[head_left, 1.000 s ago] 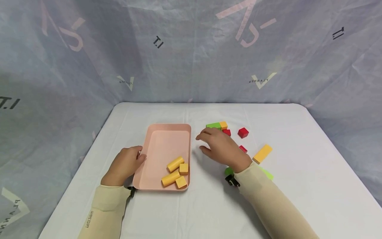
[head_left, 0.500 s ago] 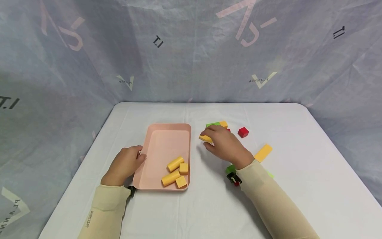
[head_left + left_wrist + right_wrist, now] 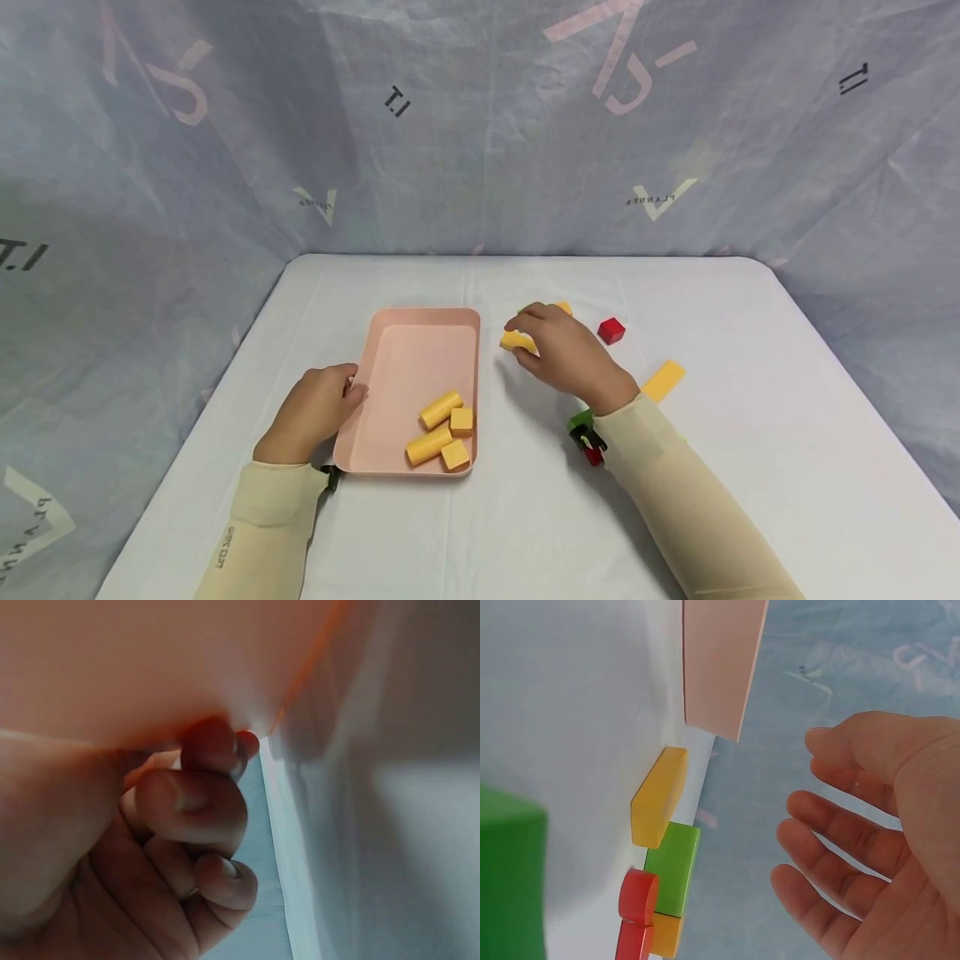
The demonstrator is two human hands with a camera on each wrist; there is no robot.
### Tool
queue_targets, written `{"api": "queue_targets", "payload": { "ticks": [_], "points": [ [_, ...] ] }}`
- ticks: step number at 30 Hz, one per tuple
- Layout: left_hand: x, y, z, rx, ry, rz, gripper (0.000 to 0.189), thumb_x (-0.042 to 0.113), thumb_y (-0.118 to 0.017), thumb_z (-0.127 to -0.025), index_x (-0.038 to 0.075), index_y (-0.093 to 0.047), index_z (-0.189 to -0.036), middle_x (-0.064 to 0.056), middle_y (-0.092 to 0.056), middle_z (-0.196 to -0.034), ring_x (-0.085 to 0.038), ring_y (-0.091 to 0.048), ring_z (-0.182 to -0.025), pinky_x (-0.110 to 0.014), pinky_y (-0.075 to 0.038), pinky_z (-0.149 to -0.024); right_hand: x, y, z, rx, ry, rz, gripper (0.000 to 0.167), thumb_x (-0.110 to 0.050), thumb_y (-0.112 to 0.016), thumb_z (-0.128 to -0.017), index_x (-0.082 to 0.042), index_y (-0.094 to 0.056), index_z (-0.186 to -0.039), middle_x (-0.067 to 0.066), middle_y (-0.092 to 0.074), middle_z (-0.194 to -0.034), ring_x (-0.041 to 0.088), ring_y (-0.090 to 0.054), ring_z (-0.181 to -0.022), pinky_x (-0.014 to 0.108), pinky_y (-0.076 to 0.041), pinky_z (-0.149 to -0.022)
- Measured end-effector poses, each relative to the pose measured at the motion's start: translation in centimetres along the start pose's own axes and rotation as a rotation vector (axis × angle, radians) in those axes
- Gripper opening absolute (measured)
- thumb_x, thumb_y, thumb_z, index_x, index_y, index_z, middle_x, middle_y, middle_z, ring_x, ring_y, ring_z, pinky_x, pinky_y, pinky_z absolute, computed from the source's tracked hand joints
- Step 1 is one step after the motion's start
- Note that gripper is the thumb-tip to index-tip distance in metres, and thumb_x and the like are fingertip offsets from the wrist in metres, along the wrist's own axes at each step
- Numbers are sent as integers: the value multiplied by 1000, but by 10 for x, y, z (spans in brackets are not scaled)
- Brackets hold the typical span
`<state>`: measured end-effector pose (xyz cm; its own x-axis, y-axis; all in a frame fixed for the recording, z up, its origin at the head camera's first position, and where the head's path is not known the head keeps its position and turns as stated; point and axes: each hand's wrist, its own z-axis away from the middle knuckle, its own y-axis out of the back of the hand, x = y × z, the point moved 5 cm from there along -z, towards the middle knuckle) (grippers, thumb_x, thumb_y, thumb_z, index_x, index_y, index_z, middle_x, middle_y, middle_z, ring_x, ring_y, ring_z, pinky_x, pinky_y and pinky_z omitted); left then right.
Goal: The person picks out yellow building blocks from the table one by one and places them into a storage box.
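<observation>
My left hand (image 3: pixel 317 411) grips the left rim of a pink tray (image 3: pixel 412 358); in the left wrist view its fingers (image 3: pixel 195 806) curl beneath the edge. Two yellow cylinders (image 3: pixel 429 446) and two yellow cubes (image 3: pixel 462 422) lie at the tray's near right. Right of the tray, my right hand (image 3: pixel 567 350) hovers over a yellow rectangular block (image 3: pixel 517 341). The right wrist view shows this yellow block (image 3: pixel 660 796) on the table, apart from the loosely bent fingers (image 3: pixel 847 832), which hold nothing.
By the yellow block lie a green block (image 3: pixel 673 870), red pieces (image 3: pixel 638 896) and a small yellow one (image 3: pixel 667 934). Further right are a red cube (image 3: pixel 611 331) and a long yellow block (image 3: pixel 663 381). Another green block (image 3: pixel 580 419) is partly hidden by the right wrist.
My right hand has shifted slightly right and away from me. The yellow block, not visible at first, now shows between thumb and fingers. My left hand and the tray have stayed still.
</observation>
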<state>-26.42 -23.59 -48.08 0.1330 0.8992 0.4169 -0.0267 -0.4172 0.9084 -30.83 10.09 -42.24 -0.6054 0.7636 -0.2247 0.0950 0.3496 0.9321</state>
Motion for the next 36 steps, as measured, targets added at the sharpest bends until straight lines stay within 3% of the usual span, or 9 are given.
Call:
{"api": "queue_targets", "payload": {
  "ticks": [36],
  "points": [
    [-3, -1, -3, 12, 6, -6, 27, 14, -63, -99, 12, -52, -75, 0, -41, -60, -14, -40, -53, -30, -32, -52, 19, -14, -31, -55, -98, -15, 33, -24, -75, -93, -13, -71, -124, 8, -66, -127, 25, -63, -112, 43, -55, -98]
  ]
}}
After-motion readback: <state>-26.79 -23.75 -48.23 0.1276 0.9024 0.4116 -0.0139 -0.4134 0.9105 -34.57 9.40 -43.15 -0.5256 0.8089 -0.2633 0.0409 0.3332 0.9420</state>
